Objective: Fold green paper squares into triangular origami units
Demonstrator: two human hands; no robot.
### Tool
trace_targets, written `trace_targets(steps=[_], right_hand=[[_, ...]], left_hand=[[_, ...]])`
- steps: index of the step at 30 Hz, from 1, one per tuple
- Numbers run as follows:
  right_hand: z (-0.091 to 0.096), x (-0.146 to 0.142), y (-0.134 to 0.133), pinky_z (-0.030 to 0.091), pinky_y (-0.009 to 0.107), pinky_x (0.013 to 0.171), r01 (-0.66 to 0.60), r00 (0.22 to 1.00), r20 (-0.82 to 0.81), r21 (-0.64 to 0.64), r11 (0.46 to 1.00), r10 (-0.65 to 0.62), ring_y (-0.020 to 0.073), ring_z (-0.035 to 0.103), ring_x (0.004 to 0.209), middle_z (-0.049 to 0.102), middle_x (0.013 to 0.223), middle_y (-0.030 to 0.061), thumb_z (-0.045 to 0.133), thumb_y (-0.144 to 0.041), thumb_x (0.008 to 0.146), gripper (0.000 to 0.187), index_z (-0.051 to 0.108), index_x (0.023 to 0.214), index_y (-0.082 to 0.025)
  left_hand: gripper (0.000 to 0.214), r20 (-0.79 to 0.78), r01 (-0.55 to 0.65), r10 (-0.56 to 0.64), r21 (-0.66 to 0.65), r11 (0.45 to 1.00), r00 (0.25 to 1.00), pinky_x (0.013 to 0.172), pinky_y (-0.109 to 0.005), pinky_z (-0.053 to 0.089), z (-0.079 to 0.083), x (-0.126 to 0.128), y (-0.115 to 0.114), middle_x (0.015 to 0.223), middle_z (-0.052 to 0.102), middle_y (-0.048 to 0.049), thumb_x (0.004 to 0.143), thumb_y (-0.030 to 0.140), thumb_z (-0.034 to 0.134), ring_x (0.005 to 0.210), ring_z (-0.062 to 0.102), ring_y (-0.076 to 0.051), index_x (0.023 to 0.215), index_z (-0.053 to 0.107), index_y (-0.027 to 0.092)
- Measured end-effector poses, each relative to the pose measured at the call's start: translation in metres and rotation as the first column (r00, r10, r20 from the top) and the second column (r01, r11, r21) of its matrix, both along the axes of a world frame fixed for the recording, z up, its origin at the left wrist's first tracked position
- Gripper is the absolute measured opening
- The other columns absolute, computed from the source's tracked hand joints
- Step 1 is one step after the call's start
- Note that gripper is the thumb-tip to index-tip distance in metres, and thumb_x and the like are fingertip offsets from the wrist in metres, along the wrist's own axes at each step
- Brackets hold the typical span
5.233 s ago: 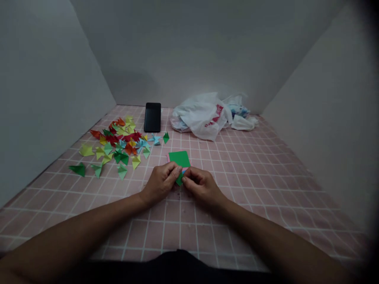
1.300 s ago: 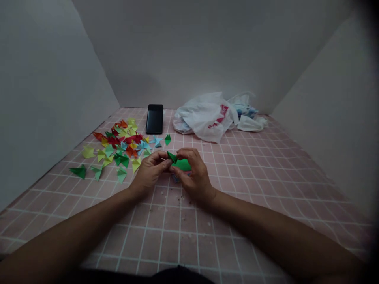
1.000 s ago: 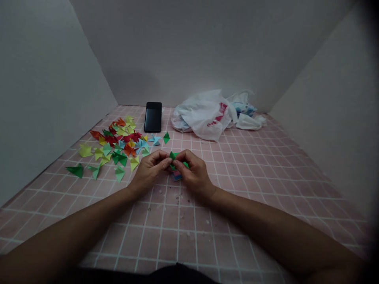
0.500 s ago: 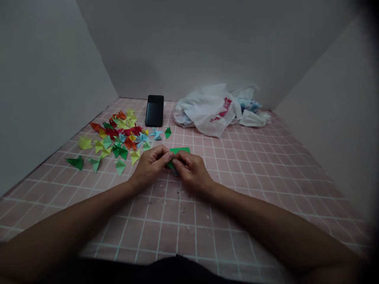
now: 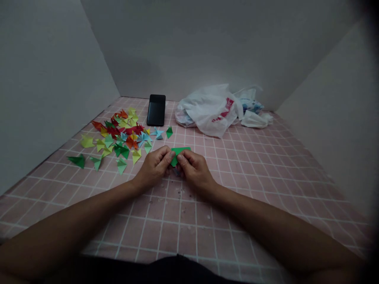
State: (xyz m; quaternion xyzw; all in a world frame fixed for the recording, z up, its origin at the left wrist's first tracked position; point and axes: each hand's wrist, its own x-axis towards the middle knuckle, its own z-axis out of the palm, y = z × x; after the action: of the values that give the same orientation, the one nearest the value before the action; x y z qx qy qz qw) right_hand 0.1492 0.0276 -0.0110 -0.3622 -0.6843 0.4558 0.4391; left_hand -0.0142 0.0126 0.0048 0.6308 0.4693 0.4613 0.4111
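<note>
A partly folded piece of green paper [image 5: 177, 154] is pinched between both hands at the middle of the view. My left hand [image 5: 154, 165] is closed on its left side, thumb on top. On its right side my right hand [image 5: 195, 167] is closed, with the thumb pressed on the paper near its centre. The paper's lower part is mostly hidden by the fingers. Beyond my left hand lies a spread pile of small folded paper figures [image 5: 121, 150] in green, yellow, red, orange and light blue. One green figure [image 5: 169, 132] lies apart, just beyond the hands.
The surface is covered by a pink cloth with a white grid [image 5: 251, 189]. A black phone [image 5: 156, 110] lies near the back wall. Right of it is a crumpled white plastic bag [image 5: 211, 108] with red print. Tiny bits lie in front of the hands. Walls close in three sides.
My hands have drawn slightly apart, and more of the green paper shows between the thumbs. The whole view has shifted a little; the figures, phone and bag stay in place.
</note>
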Motion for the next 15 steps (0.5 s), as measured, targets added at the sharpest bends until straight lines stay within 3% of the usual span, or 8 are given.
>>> trace_targets(steps=[7,11,15], right_hand=[[0.0065,-0.0007,-0.0034,0.036,0.027,0.056,-0.131,0.99,-0.048,-0.045,0.99,0.129,0.0128,0.045,0.061,0.05,0.063,-0.0024,0.057,-0.04,0.096,0.035,0.047,0.068,-0.022],[0.0089,0.0016,-0.002,0.036,0.027,0.057,-0.055,0.998,-0.011,-0.001,0.999,0.055,0.0126,0.045,0.061,0.049,0.063,-0.0018,0.055,-0.041,0.098,0.038,0.047,0.066,-0.022],[0.0062,0.0031,0.0055,0.037,0.025,0.052,-0.079,0.99,-0.126,-0.114,0.99,0.065,0.0114,0.046,0.056,0.051,0.064,-0.0014,0.049,-0.052,0.101,0.044,0.05,0.069,-0.021]], left_hand=[[0.039,-0.047,-0.015,0.019,0.085,0.996,0.999,0.052,-0.025,0.035,0.0018,0.0015,-0.0048,0.049,0.05,0.0036,0.094,0.046,0.061,0.049,0.048,-0.013,0.064,0.051,0.023],[0.035,0.102,0.049,-0.047,-0.021,0.999,0.994,0.05,-0.024,0.039,0.0023,0.002,-0.0028,0.054,0.056,0.0035,0.09,0.048,0.067,0.049,0.052,-0.012,0.071,0.056,0.021],[0.027,0.267,0.158,-0.133,-0.077,0.984,0.955,0.053,-0.023,0.048,0.0037,-0.0003,0.0039,0.067,0.064,0.0015,0.083,0.041,0.077,0.054,0.06,-0.012,0.08,0.062,0.018]])
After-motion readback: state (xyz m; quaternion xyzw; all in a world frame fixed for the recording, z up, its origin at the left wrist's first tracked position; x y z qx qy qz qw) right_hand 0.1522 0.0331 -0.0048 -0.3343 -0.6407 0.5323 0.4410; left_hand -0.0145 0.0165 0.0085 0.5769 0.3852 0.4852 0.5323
